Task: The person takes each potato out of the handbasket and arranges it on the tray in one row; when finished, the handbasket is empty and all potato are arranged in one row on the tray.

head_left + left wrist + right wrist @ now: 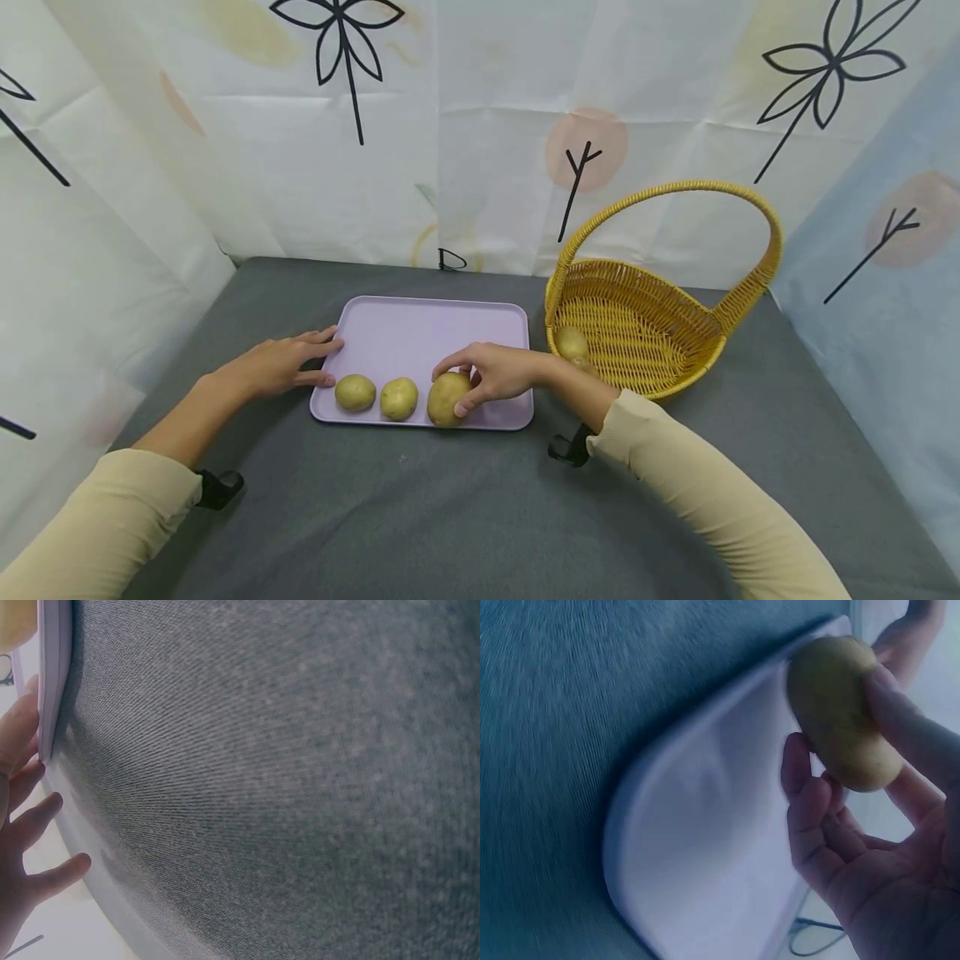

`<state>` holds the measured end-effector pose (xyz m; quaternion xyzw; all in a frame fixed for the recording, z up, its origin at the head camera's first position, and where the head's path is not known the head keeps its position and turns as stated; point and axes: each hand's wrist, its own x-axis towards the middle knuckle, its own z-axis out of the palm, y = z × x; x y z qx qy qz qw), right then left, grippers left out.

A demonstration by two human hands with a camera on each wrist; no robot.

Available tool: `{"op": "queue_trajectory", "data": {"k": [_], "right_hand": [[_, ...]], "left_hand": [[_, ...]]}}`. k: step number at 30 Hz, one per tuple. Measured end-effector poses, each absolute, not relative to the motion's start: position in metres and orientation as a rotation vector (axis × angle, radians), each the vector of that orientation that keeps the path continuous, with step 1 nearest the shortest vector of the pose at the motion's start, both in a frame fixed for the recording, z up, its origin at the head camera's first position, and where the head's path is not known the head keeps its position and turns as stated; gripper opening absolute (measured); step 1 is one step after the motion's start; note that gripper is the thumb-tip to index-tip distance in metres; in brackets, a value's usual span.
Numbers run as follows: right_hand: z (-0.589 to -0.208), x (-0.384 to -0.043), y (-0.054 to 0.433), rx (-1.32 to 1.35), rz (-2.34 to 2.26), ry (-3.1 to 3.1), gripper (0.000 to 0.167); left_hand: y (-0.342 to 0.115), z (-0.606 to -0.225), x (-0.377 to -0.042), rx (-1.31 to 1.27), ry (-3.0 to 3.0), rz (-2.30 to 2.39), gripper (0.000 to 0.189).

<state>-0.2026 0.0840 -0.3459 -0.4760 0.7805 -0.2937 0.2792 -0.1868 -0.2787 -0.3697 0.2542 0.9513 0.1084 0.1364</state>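
Note:
My right hand point(504, 370) pinches a large potato point(444, 402) between thumb and fingers at the front right of the lilac tray point(420, 329). In the right wrist view the same potato point(832, 712) sits between the thumb and the fingertips. To its left on the tray lie a potato point(355, 392) and a smaller, rounder potato point(399, 398). My left hand point(273, 367) has its fingers stretched out at the tray's left rim. The left wrist view shows that hand's thumb and a finger against the tray's side point(54, 682), the other fingers spread apart.
A yellow wicker basket point(637, 325) with a tall arched handle stands right of the tray. Potatoes point(572, 343) lie at its left side, partly hidden by my right arm. Grey cloth point(420, 517) covers the table, and patterned white curtains point(495, 192) hang behind it.

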Motion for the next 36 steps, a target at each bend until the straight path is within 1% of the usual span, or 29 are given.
{"op": "queue_trajectory", "data": {"k": [9, 11, 17, 25, 31, 36], "right_hand": [[-0.363, -0.199, 0.076, -1.069, -0.842, 2.227, 0.064], [-0.363, -0.198, 0.075, -1.052, -0.851, 2.244, 0.063], [-0.362, -0.196, 0.071, -1.015, -0.856, 2.246, 0.049], [-0.359, -0.194, 0.071, -1.052, -0.786, 2.227, 0.054], [-0.349, -0.193, 0.08, -1.027, -0.788, 2.213, 0.061], [-0.328, -0.191, 0.1, -1.036, -0.821, 2.19, 0.058]], "left_hand": [[-0.279, -0.37, -0.187, 0.736, 2.754, 0.324, 0.077], [-0.279, -0.37, -0.187, 0.738, 2.757, 0.32, 0.077], [-0.279, -0.37, -0.187, 0.736, 2.756, 0.328, 0.078], [-0.278, -0.371, -0.186, 0.742, 2.763, 0.324, 0.075], [-0.278, -0.371, -0.187, 0.745, 2.769, 0.313, 0.075], [-0.279, -0.37, -0.187, 0.757, 2.771, 0.303, 0.077]]}}
